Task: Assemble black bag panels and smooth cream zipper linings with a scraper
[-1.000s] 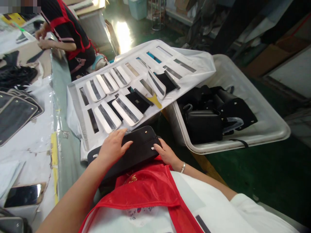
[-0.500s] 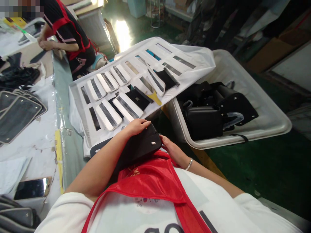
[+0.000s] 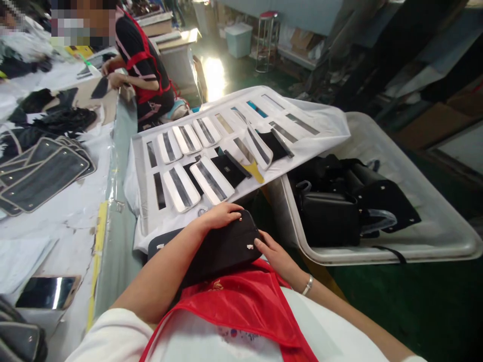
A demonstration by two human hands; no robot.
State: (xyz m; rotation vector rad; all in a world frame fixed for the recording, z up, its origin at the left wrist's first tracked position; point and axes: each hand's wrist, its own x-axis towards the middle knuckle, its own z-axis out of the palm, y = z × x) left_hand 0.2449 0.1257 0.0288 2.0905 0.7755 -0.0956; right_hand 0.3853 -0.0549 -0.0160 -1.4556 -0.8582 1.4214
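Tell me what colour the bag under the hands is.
The bag is plain black; the head view shows it best.

White short-sleeve shirt [image 3: 109,342], loose sleeves, small coloured print on the chest [image 3: 234,333]. Over it a glossy red satin vest [image 3: 241,314] with narrow red straps and a small gold embroidered motif [image 3: 213,285] near the neckline. Left hand [image 3: 222,216] and right hand [image 3: 275,259] bare, thin silver bangle [image 3: 307,285] on the right wrist.

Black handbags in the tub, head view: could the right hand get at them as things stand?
Probably yes: the right hand rests on the black bag, and only the white tub's rim lies between it and the handbags.
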